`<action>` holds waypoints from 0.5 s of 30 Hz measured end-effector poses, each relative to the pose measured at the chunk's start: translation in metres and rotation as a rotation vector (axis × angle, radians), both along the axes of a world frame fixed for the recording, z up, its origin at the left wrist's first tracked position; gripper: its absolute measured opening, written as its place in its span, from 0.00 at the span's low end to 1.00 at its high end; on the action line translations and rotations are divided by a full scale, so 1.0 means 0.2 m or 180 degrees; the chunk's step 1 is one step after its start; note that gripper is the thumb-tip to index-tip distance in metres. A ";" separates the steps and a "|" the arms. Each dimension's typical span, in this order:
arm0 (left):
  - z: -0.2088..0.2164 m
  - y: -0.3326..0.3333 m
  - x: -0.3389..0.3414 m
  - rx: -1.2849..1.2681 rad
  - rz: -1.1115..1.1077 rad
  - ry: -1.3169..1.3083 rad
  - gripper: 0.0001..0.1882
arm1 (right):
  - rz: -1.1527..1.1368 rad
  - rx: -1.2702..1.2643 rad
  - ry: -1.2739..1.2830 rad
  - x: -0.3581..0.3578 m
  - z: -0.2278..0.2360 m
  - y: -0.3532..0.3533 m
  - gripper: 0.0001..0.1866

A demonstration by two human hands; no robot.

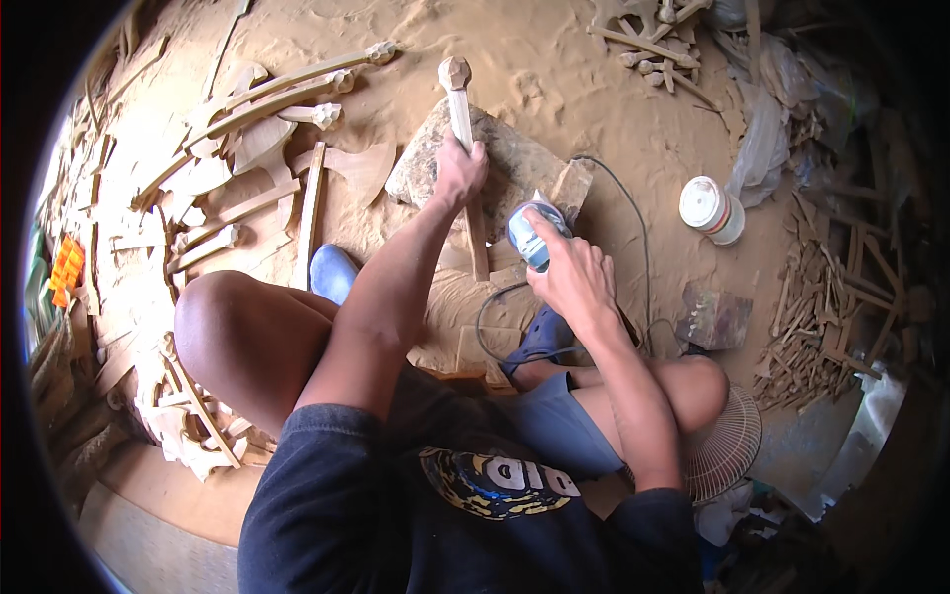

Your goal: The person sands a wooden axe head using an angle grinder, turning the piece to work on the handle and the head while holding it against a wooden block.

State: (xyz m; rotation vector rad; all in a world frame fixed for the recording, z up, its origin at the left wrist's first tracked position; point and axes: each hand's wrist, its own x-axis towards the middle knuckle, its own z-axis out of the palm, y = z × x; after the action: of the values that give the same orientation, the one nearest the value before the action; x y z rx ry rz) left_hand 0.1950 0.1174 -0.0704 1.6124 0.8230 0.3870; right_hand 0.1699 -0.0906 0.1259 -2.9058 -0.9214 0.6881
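Observation:
My left hand [462,170] is wrapped round a pale wooden stick [460,114] with a faceted knob at its far end. The stick lies across a worn, dusty block [524,153], and its lower end sticks out past the near edge. To the right, my right hand [579,277] grips a rounded blue-grey handheld power tool [529,233], index finger stretched along its top. The tool is beside the block's near right corner, apart from the stick. My palm partly hides it, so its exact kind is unclear. A dark cord [633,198] loops near the tool.
Wooden pieces, some knobbed sticks [287,94], lie in a heap on the left. More carved pieces [658,49] are at the far right. A white tub [711,208] stands on the dusty ground. Scrap sticks [807,317] pile up at right, near a round fan guard [727,445].

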 end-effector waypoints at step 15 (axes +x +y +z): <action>0.18 0.12 0.04 -0.1966 -0.1046 -0.0152 0.09 | -0.0974 0.2667 -0.0235 0.17 0.08 -0.26 0.45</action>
State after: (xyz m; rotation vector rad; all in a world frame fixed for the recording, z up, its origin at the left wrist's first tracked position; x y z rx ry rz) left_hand 0.2039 0.1422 -0.0347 1.1215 0.5513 -0.0664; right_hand 0.2036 -0.1425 0.1414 -2.2360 -0.5491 0.1127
